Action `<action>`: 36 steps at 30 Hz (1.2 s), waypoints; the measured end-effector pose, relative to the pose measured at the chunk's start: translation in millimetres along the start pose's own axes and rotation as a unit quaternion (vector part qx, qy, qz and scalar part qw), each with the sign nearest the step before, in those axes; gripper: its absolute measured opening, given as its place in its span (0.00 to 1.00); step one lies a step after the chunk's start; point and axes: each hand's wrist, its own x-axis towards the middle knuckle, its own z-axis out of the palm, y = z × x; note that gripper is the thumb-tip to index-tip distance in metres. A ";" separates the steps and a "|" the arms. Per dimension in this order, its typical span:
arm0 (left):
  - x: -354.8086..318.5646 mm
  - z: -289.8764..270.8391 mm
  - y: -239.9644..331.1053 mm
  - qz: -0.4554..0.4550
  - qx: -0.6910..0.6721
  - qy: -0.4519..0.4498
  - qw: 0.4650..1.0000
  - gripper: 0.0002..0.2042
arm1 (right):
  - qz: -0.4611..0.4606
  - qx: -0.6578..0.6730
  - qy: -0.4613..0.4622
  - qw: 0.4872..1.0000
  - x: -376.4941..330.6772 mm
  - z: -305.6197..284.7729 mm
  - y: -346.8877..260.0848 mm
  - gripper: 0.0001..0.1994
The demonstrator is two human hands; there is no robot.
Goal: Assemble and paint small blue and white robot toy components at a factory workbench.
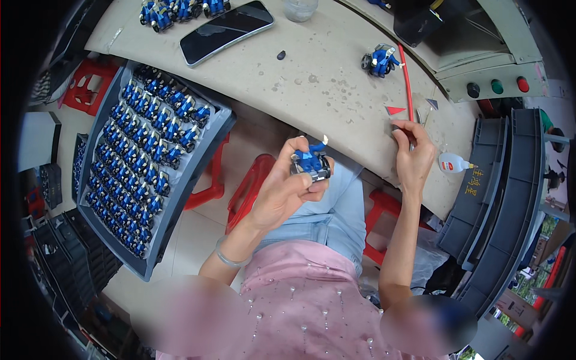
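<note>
Figurine (309, 159) in blue plastic, dark-wheeled with one arm outstretched, is sitting over the denim lap (336, 213) in the head view, the left hand (283, 187) grasping it between thumb and curled fingers. The right hand (415, 159) is hovering at the stained tabletop (252, 90) near a flat red triangle (394, 110), fingertips bunching; whether they are pinching anything, one cannot tell. A rectangular grey tray (185, 193) is holding rows of similar figures (135, 159).
</note>
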 end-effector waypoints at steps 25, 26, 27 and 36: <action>32.0 31.2 -38.7 -0.049 0.141 -0.001 0.989 0.21 | 0.133 0.451 -0.069 0.880 -55.3 -31.6 -0.3 0.10; 33.1 32.5 -40.7 -0.050 0.142 -0.001 0.989 0.21 | 0.129 0.466 -0.059 0.873 -55.0 -32.2 -2.2 0.10; 34.2 33.6 -42.6 -0.052 0.156 -0.004 0.986 0.21 | 0.126 0.481 -0.048 0.866 -55.2 -32.6 -3.0 0.11; 46.1 36.4 -52.7 -0.042 0.218 -0.027 0.975 0.23 | 0.082 0.426 -0.036 0.900 -63.2 -39.8 -5.0 0.10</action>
